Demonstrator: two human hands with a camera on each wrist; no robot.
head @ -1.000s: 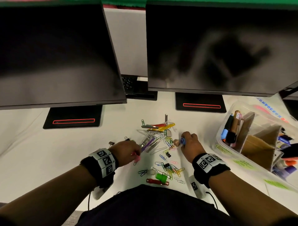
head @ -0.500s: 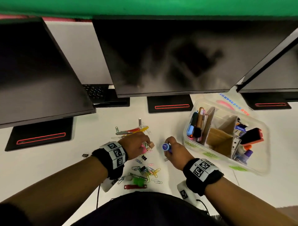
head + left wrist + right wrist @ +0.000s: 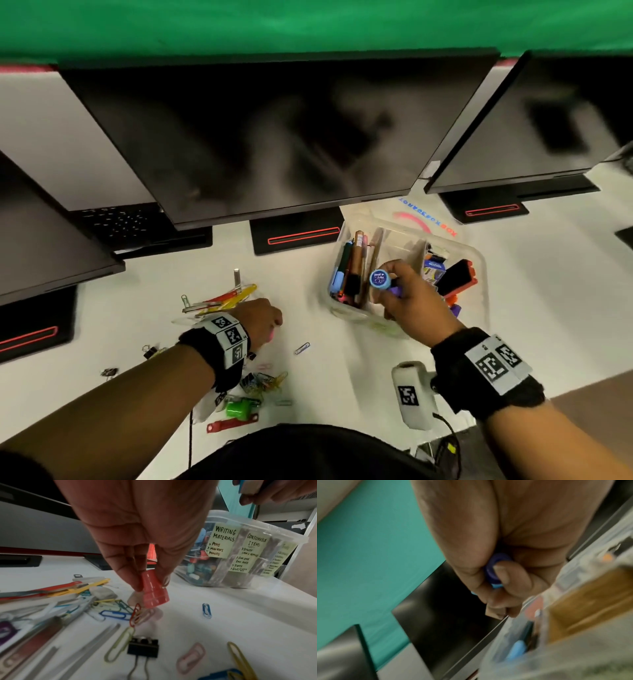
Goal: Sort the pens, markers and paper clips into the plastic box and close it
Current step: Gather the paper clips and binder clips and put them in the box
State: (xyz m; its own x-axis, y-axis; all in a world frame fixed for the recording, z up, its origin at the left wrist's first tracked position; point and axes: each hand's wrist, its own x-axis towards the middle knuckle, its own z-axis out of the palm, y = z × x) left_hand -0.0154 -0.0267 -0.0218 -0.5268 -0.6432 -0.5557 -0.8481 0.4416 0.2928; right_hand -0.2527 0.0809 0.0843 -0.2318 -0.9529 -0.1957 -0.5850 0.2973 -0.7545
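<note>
The clear plastic box [image 3: 481,263] stands open on the white desk, split by cardboard dividers, with pens [image 3: 349,267] upright in its left compartment. My right hand [image 3: 394,291] hovers over the box's front part and grips a short blue-capped, purple-bodied marker [image 3: 380,278]; in the right wrist view that marker [image 3: 494,569] is wrapped by my fingers [image 3: 510,574]. My left hand [image 3: 150,584] pinches a small pink cap-shaped piece [image 3: 154,589] just above the loose paper clips [image 3: 116,614]. More pens and clips [image 3: 222,301] lie left of it.
Three dark monitors [image 3: 274,137] on black stands [image 3: 298,236] hang over the back of the desk, with a keyboard [image 3: 120,222] behind. A black binder clip [image 3: 143,647], a green clip [image 3: 238,409] and a red strip [image 3: 233,425] lie near me. The desk edge [image 3: 565,390] runs at right.
My right hand has lifted the blue-capped marker off the desk and carried it right, over the box. My left hand stays over the clip pile, holding the pink piece. The head view has swung right.
</note>
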